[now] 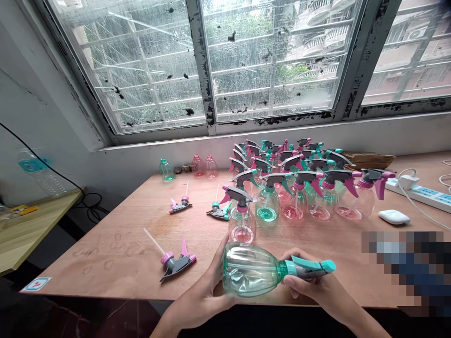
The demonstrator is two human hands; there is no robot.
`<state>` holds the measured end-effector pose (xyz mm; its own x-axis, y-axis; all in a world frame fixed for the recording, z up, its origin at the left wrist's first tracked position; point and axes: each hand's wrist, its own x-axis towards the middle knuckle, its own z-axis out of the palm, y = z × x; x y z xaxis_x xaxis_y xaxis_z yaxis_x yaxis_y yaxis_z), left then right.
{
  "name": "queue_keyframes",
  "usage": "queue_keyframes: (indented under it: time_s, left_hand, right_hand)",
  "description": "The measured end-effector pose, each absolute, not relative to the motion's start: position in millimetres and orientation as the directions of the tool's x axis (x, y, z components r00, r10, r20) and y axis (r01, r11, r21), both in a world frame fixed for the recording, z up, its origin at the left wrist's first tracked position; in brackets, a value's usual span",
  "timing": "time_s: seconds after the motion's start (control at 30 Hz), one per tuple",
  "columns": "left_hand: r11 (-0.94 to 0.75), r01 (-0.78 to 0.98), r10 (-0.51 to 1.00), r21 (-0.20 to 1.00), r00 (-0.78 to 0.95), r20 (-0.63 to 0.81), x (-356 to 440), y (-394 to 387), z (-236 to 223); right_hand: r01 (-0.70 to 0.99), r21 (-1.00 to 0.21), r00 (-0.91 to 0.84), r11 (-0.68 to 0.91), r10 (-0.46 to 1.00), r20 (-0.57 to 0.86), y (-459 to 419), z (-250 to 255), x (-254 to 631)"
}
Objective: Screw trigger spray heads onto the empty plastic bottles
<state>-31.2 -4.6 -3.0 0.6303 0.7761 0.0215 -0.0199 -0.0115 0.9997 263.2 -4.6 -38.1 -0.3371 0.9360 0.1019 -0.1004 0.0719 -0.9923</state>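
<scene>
A clear green spray bottle (250,270) lies on its side in the air above the table's front edge, its base to the left. My left hand (207,286) is wrapped round the base end. At the neck, my right hand (303,281) grips the teal collar below the grey and teal trigger head (313,267). The head sits on the bottle neck; how tightly, I cannot tell. Just behind stands a pink spray bottle (242,225) with a grey and pink head. A loose pink and grey trigger head (176,263) with its tube lies left of my left hand.
Many assembled spray bottles (296,202) stand in rows at the back right. Two more loose trigger heads, one pink (181,205), one teal (218,211), lie left of them. Headless bottles (167,170) stand by the wall. A white case (393,217) and power strip (430,195) are at right.
</scene>
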Motion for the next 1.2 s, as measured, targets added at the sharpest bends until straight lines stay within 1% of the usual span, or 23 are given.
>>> queue_keyframes:
  time_s: [0.2, 0.27, 0.37, 0.47, 0.67, 0.83, 1.2]
  left_hand:
    - [-0.048, -0.004, 0.754, 0.999, 0.655, 0.039, -30.5, -3.6, -1.6]
    - [-0.032, -0.004, 0.754, 0.999, 0.656, 0.027, -31.6, -3.0, -2.8]
    - [0.005, -0.003, 0.754, 1.0, 0.657, -0.002, -32.8, -2.9, -3.9]
    - [-0.009, 0.011, 0.771, 1.0, 0.637, 0.0, -32.2, -4.0, -3.2]
    - [0.019, -0.036, 0.77, 0.999, 0.638, 0.008, -29.5, -4.9, -1.8]
    - [0.044, -0.062, 0.751, 0.997, 0.661, 0.008, -32.2, -3.0, -5.3]
    - [-0.033, -0.046, 0.77, 0.998, 0.635, 0.055, -31.6, -6.2, -3.5]
  right_hand:
    - [-0.055, -0.995, -0.311, 0.085, 0.945, 0.098, -4.6, -39.6, 262.5]
    - [-0.051, -0.995, -0.309, 0.082, 0.947, 0.093, -4.7, -39.5, 262.4]
    - [-0.068, -0.995, -0.327, 0.079, 0.94, 0.097, -4.6, -38.9, 263.2]
    - [-0.099, -0.993, -0.352, 0.067, 0.931, 0.098, -4.4, -37.7, 264.3]
    - [-0.137, -0.989, -0.385, 0.062, 0.916, 0.111, -4.6, -35.8, 265.4]
    - [-0.14, -0.989, -0.389, 0.036, 0.917, 0.088, -5.2, -35.2, 265.5]
    - [-0.064, -0.997, -0.407, 0.053, 0.91, 0.075, -5.2, -36.4, 266.8]
